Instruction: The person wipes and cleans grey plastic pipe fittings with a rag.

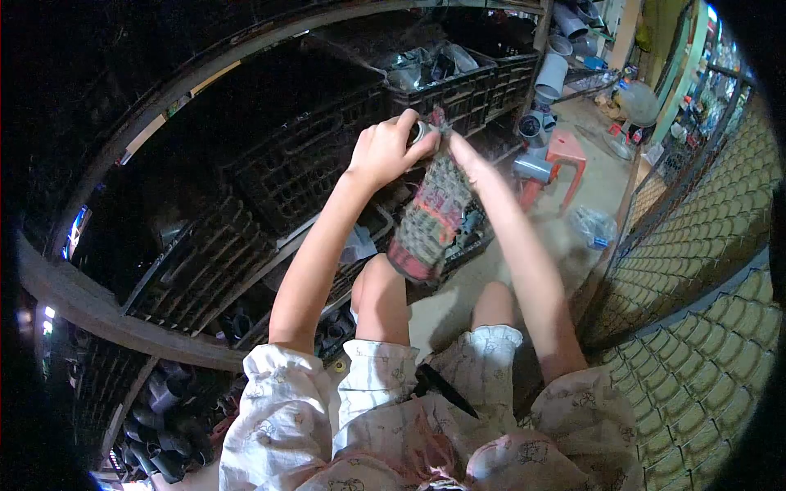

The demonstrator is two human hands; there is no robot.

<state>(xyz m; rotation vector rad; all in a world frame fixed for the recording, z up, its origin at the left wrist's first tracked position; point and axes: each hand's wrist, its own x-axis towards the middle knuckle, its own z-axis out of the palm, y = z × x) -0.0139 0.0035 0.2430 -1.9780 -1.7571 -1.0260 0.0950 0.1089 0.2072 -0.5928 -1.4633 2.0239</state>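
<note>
In the upper middle of the head view, my left hand (386,151) has its fingers curled round a small pale cylindrical fitting (419,132). Just to the right, my right hand (460,155) grips the gathered top of a patterned grey and red cloth (434,213). The cloth hangs down above my knees. The fingers of my right hand are partly hidden and blurred. A black pointed object (446,390) lies over my lap.
Dark plastic crates (307,168) fill the shelving at left, with plastic bags (434,65) in one. A red stool (565,155), grey pipes (553,78) and a fan (637,105) stand beyond. Wire mesh (696,221) runs along the right.
</note>
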